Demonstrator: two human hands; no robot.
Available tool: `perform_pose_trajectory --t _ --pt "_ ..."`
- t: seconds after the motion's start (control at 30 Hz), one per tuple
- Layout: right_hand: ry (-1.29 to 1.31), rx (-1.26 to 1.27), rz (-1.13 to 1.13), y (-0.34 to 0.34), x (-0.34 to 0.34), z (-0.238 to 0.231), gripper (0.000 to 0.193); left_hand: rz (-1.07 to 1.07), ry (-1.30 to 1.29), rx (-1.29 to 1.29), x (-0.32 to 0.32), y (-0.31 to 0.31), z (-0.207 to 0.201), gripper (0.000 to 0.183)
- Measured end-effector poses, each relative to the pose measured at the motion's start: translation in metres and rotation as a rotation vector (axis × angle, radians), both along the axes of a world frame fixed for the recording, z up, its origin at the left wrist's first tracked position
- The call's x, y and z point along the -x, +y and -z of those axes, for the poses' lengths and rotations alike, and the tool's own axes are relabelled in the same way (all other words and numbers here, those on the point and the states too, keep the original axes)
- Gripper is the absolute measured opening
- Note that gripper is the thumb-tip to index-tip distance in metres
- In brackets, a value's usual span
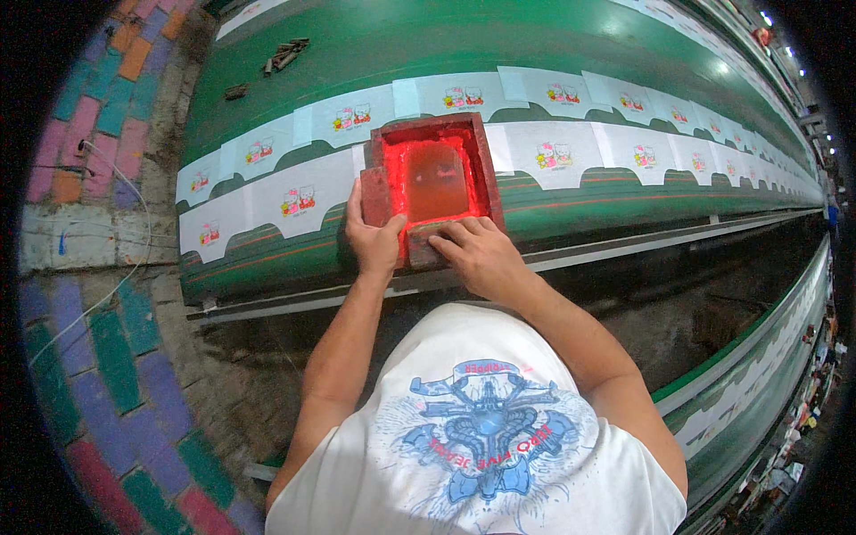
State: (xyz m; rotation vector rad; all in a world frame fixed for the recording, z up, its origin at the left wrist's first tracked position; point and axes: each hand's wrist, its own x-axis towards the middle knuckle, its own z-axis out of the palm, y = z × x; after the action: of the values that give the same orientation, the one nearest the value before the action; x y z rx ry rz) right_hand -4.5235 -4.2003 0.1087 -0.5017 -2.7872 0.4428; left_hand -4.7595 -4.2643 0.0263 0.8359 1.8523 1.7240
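Observation:
A screen-printing frame [489,169] with dark red wooden sides rests on the fabric pieces in front of me. Bright red ink lines its inner edges around a darker rectangular window of mesh [434,178]. My left hand [373,242] is closed on the frame's near left corner, fingers along the outer side and thumb over the top. At the near end, my right hand [484,257] has its fingers bent over a brownish bar that looks like a squeegee [425,250], partly hidden by the fingers. White fabric pieces [334,192] printed with small colourful cartoon figures lie on both sides.
A long green printing table [357,53] runs away to the right, carrying two rows of printed pieces. Small dark cylindrical pieces [285,55] lie at its far left. A pale metal rail [615,248] follows the near edge. Coloured brick paving [111,374] and a white cable [116,290] are at left.

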Motion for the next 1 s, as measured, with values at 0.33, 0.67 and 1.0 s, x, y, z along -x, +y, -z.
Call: perform_pose_trajectory --t 0.33,0.67,1.0 --pt "-0.353 0.110 -0.109 0.064 0.028 -0.040 0.043 -0.030 0.101 0.037 -0.001 -0.001 -0.001 0.104" --pt "-0.129 -0.046 0.057 0.134 0.080 -0.008 0.056 -0.006 -0.028 0.031 0.000 -0.005 -0.013 0.069" --pt "-0.033 -0.065 0.106 0.051 0.053 -0.001 0.060 -0.015 -0.117 -0.024 -0.003 -0.002 -0.010 0.065"
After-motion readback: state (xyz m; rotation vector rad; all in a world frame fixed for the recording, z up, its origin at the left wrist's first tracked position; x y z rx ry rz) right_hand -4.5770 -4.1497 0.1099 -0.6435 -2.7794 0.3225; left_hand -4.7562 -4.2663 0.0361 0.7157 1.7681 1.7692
